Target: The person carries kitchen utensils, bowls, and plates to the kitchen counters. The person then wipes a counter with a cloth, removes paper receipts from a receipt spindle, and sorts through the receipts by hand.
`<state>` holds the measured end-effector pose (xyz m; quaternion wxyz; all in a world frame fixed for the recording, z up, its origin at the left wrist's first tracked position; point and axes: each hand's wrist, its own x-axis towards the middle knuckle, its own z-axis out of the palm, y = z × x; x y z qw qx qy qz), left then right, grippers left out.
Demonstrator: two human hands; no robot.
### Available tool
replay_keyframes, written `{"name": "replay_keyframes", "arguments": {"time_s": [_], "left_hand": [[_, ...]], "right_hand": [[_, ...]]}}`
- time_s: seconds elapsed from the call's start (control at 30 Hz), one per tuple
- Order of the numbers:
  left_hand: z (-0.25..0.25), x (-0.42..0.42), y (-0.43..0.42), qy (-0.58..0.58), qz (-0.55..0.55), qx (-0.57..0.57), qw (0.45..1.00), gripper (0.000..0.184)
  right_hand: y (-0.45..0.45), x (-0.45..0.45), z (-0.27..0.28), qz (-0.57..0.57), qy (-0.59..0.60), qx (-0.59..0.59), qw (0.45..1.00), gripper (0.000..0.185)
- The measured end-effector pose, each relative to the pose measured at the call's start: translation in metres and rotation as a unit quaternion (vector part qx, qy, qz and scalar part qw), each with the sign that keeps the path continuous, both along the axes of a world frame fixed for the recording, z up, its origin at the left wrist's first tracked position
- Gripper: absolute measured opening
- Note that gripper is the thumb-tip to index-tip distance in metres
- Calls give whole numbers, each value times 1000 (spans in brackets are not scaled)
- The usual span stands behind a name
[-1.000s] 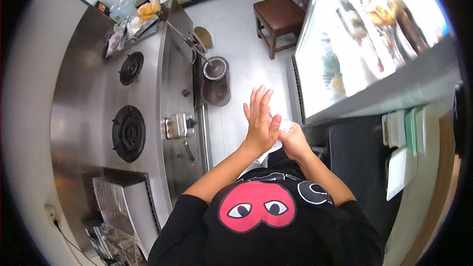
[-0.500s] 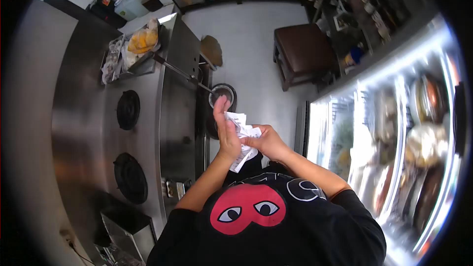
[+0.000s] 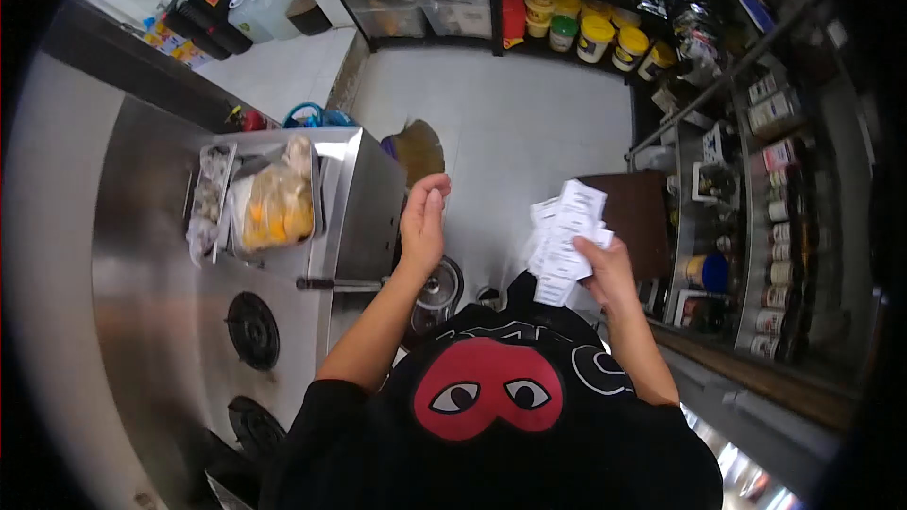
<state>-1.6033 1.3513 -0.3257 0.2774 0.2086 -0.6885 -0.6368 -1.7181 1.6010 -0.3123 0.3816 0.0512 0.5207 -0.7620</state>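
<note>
Several printed paper slips, like receipts (image 3: 567, 244), fan out in my right hand (image 3: 609, 274), pinched between thumb and fingers. They are held in front of my body on the right, over the floor and near a brown stool. My left hand (image 3: 424, 227) is raised apart from them, fingers stretched and slightly bent, with nothing in it. Below that hand are the long handle (image 3: 345, 283) reaching from the steel counter and a round metal pot (image 3: 441, 285) low beside the stove.
On the left, the steel counter carries a tray with a bagged yellow food (image 3: 274, 212) and black burners (image 3: 252, 331). The brown stool (image 3: 638, 227) stands to the right before shelves of bottles (image 3: 779, 255). Yellow tubs (image 3: 593, 38) line a far shelf. A broom head (image 3: 416, 151) rests on the floor.
My hands have parted: the right hand has carried the slips rightward, while the left has let go of them. The view has shifted forward, with the lit fridge mostly gone from sight.
</note>
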Motion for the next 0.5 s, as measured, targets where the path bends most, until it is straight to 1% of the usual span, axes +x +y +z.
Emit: {"name": "replay_keyframes", "arguments": {"time_s": [0.07,0.1,0.2,0.27,0.33,0.37,0.43,0.5], "left_hand": [[5,-39,-36,19,22,30,999,26],[2,-60,-54,53,44,42,997,23],[-9,-106,-114,39,95,56,993,21],[-18,-132,-149,33,136,83,987,18],[-34,-152,-187,1,176,90,980,17],[-38,-162,-205,-9,199,118,973,16],[-39,-173,-226,-36,246,182,951,15],[-36,-179,-241,-59,287,204,934,15]], "right_hand": [[-13,-49,-5,-44,28,-10,999,31],[-20,-76,-7,-55,30,-16,998,32],[-52,-160,-11,-69,37,-22,997,34],[-83,-219,-18,-61,29,-24,997,32],[-127,-277,-18,-29,24,-23,999,33],[-155,-305,-13,-15,28,-17,999,33],[-210,-348,-7,24,29,-13,999,33],[-274,-385,1,85,35,-24,995,33]]}}
